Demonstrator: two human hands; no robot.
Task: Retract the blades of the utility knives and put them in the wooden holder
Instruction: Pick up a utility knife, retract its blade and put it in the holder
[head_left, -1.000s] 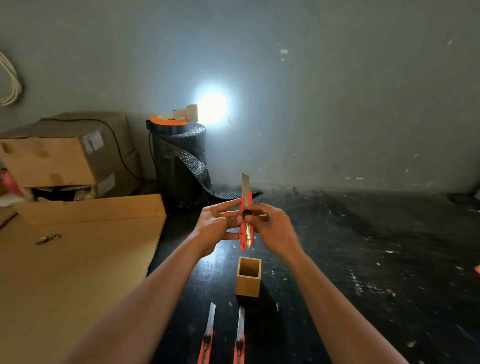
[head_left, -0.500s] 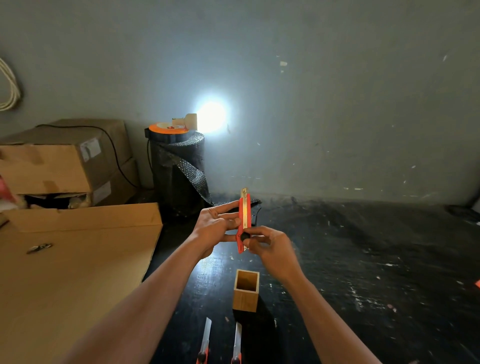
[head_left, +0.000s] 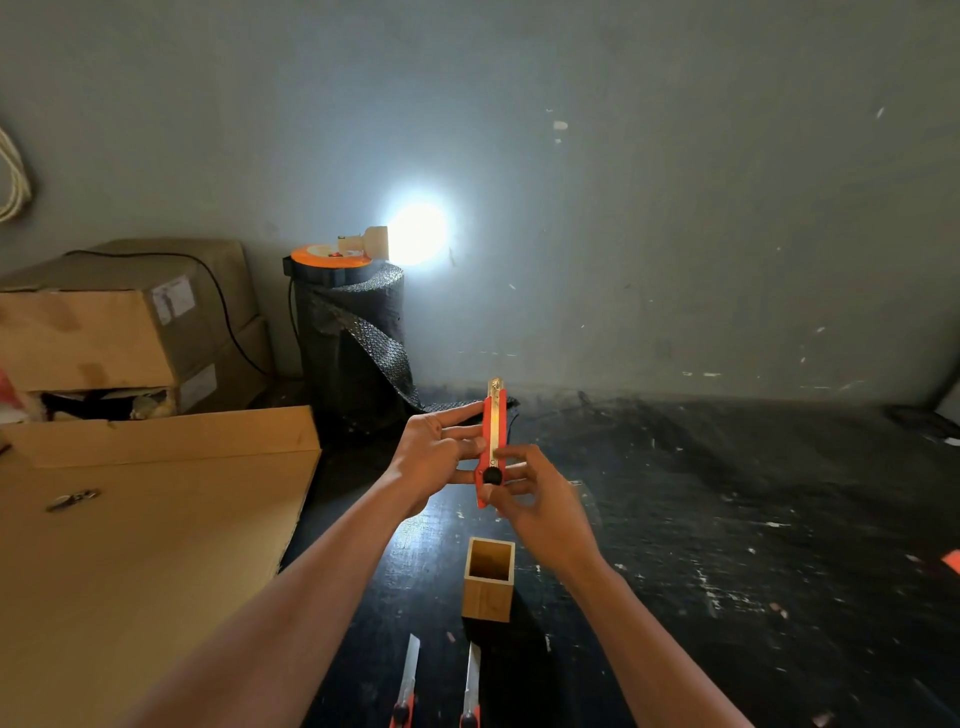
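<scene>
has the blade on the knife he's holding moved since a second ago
Yes. The blade has slid down into the orange knife; only its tip shows above the casing held by both hands.

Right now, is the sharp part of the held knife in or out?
Nearly in: only a small tip shows above the orange knife, and the black slider sits low.

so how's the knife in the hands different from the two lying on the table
The held knife stands upright, pinched between the left hand and right hand; the two table knives lie flat near the wooden holder. The held knife's blade is almost fully retracted, only a tip showing; the table knives' blades stick out long. All three share orange bodies with black sliders.
</scene>
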